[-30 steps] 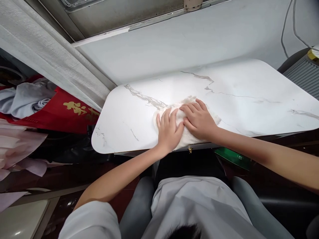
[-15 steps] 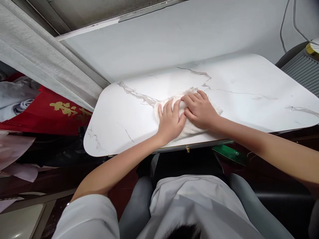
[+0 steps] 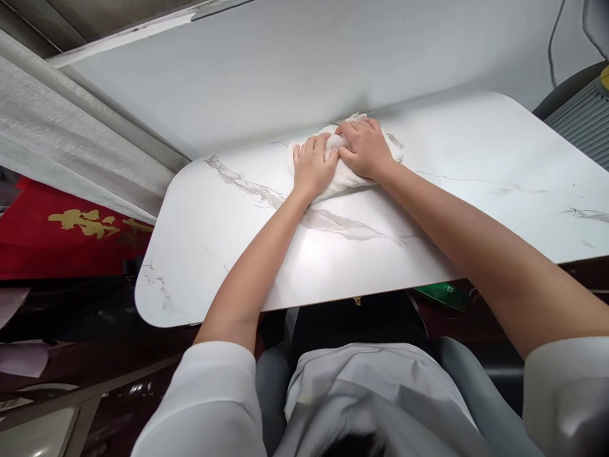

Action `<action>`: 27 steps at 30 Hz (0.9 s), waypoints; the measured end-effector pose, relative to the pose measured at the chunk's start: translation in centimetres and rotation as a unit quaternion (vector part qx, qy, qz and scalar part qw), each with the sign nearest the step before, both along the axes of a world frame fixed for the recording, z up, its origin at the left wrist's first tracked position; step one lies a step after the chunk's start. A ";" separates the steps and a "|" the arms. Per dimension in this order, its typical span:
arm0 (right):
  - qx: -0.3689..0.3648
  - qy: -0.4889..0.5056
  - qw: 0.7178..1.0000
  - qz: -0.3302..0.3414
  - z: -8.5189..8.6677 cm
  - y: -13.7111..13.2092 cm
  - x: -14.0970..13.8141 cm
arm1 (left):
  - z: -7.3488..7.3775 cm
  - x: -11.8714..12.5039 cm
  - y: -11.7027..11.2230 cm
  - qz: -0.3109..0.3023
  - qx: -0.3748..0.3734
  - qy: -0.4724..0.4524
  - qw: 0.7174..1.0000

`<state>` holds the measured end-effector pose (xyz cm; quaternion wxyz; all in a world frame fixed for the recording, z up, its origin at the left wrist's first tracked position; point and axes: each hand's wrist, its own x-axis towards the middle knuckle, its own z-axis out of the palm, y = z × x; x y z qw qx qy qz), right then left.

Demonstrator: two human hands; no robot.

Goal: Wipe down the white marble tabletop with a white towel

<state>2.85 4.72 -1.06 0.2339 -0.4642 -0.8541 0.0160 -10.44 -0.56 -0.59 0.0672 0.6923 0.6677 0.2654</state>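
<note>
A white cloth [image 3: 343,179] lies bunched up near the back edge of the white marble-patterned tabletop [image 3: 190,254]. My left hand [image 3: 314,167] presses on its left part, fingers curved over the fabric. On the right part rests my right hand [image 3: 365,147], its fingers bent into the cloth and its thumb close to my left hand. Both forearms reach forward across the table. Fabric under the palms is hidden.
A pale wall [image 3: 285,70] rises right behind the table. To the left hang a grey curtain [image 3: 85,127] and a red cloth with gold characters [image 3: 90,231]. At the right edge stands a grey ribbed object [image 3: 580,124], with cables above it.
Both hands have pushed the cloth forward, from near the table's front edge to its back edge by the wall. My arms are stretched further out, and the view has shifted slightly.
</note>
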 end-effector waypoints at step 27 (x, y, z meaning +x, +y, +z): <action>0.004 -0.016 0.999 -0.052 0.5 5.0 -1.7 | -0.5 -1.3 6.5 0.012 -0.017 -0.043 0.999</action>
